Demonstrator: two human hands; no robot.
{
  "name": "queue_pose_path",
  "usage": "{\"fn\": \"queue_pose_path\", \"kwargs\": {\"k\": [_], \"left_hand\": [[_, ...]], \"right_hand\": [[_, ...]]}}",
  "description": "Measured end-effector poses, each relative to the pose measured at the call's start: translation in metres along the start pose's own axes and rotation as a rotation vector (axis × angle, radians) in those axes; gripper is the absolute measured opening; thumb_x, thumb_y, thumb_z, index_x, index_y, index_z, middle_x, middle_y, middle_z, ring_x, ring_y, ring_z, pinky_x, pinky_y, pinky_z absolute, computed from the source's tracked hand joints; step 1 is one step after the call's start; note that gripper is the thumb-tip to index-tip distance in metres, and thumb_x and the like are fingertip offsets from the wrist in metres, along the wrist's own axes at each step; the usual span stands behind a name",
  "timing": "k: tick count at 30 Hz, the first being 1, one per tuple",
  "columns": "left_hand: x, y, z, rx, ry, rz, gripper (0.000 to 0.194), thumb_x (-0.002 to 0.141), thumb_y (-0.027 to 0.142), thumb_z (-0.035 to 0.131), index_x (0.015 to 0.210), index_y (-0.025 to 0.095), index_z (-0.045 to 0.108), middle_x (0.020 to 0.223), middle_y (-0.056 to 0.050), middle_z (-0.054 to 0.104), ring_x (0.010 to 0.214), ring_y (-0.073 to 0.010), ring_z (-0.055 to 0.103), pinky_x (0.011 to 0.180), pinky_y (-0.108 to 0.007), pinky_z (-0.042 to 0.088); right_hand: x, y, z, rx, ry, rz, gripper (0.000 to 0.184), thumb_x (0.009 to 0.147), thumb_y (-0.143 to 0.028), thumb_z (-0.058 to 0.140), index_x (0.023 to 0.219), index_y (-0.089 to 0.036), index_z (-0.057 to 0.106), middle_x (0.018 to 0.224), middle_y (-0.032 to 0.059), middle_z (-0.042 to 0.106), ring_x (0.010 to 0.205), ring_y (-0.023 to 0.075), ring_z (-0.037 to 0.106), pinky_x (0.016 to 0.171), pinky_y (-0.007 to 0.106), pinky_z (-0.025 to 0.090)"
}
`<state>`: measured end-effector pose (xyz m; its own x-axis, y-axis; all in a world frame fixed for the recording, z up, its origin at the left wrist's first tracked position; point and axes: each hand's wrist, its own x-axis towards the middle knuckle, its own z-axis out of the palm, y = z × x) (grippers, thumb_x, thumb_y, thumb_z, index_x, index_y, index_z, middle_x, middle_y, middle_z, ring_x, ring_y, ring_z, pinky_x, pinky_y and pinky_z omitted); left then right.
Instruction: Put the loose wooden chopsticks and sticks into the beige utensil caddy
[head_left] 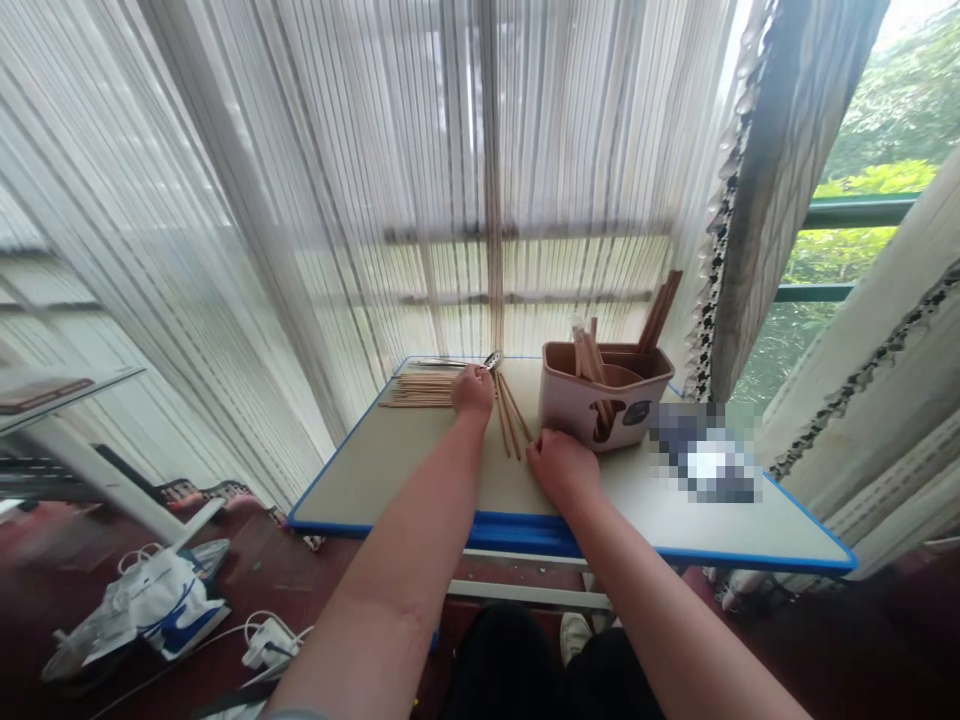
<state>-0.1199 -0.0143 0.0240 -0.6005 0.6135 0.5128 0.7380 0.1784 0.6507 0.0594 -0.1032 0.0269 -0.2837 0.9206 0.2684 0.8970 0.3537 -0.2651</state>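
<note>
Near the back of the table, my left hand [472, 392] is closed over the right ends of a row of wooden chopsticks [420, 390]. What its fingers grip is hidden. A metal slotted spoon [493, 360] shows its bowl just beyond that hand, with thin metal handles [439, 363] lying to the left. Several loose chopsticks [508, 420] slant between my hands. My right hand [562, 468] rests on the table with its fingers pinched at the near end of one of them. Right behind it stands a pinkish utensil holder [592, 415] with chopsticks [589, 352] upright inside.
The cream folding table [390, 470] has a blue edge and stands against striped sheer curtains [337, 200]. A blurred-out item [705, 455] lies right of the holder. More brown sticks [661, 310] stick up at the holder's back. A bag [150, 600] and a power strip [270, 640] are on the floor.
</note>
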Motion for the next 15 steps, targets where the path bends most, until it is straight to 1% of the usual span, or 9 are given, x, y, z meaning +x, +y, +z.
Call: {"fn": "queue_pose_path", "kwargs": {"k": [3,7,12,15], "left_hand": [[-0.001,0.001,-0.002,0.009,-0.069,-0.051,0.028,0.088,0.029,0.040,0.099,0.019,0.064,0.099,-0.011,0.068,0.096,-0.0241,0.061,0.080,-0.034,0.043],[-0.004,0.002,-0.007,-0.002,-0.107,-0.097,0.030,0.088,0.027,0.038,0.102,0.019,0.063,0.099,-0.011,0.068,0.095,-0.0250,0.062,0.077,-0.034,0.044],[-0.009,0.005,-0.009,0.026,-0.156,-0.048,0.029,0.086,0.029,0.044,0.104,0.018,0.064,0.097,-0.014,0.068,0.096,-0.0278,0.062,0.078,-0.036,0.045],[-0.010,0.006,-0.007,0.066,-0.143,0.010,0.031,0.087,0.029,0.043,0.109,0.020,0.062,0.099,-0.013,0.068,0.097,-0.0267,0.062,0.080,-0.036,0.045]], "right_hand": [[0.000,0.004,-0.003,0.077,0.042,0.005,0.029,0.087,-0.033,0.041,0.081,-0.017,0.065,0.082,0.0130,0.070,0.074,0.0218,0.064,0.060,0.029,0.040],[-0.001,0.011,-0.003,0.242,0.130,-0.043,0.028,0.090,-0.032,0.038,0.089,-0.018,0.062,0.086,0.0099,0.069,0.078,0.0196,0.063,0.066,0.027,0.039],[0.001,0.015,0.004,0.347,0.162,-0.068,0.026,0.090,-0.026,0.035,0.092,-0.017,0.059,0.086,0.0090,0.067,0.078,0.0185,0.060,0.068,0.026,0.038],[0.002,0.016,0.007,0.393,0.221,-0.089,0.026,0.091,-0.026,0.033,0.099,-0.015,0.056,0.090,0.0098,0.065,0.081,0.0190,0.059,0.070,0.027,0.039]]}}
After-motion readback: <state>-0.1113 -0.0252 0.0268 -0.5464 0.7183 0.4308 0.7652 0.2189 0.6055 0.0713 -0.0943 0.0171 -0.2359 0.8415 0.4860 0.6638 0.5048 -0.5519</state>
